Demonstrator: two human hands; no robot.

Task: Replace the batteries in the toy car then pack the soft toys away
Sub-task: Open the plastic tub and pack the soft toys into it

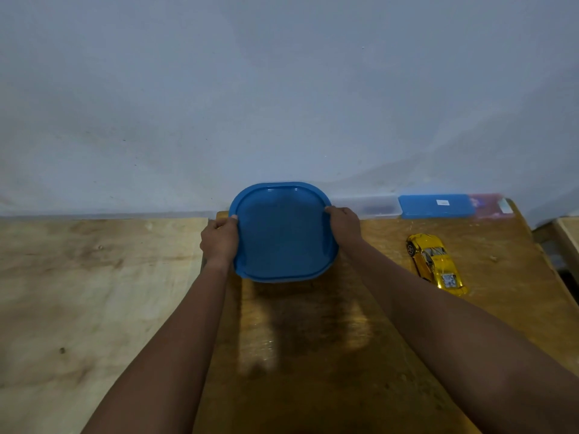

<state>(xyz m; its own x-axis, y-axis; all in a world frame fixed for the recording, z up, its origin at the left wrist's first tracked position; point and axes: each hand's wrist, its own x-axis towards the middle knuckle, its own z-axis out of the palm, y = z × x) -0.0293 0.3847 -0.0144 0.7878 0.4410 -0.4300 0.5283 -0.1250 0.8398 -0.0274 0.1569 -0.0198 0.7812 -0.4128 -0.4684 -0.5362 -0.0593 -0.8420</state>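
A blue square lid with rounded corners (282, 233) covers a container at the far middle of the brown table, close to the wall. My left hand (219, 241) grips its left edge, thumb on top of the rim. My right hand (343, 225) grips its right edge the same way. What lies under the lid is hidden. A shiny yellow toy car (435, 263) stands on its wheels to the right of the lid, apart from both hands. No soft toys show.
Flat boxes line the wall at the back right: a clear one (369, 206), a blue one (437, 205) and a pinkish one (490, 204). A paler wooden table (94, 292) adjoins on the left. The brown table (313, 355) ends at the right edge.
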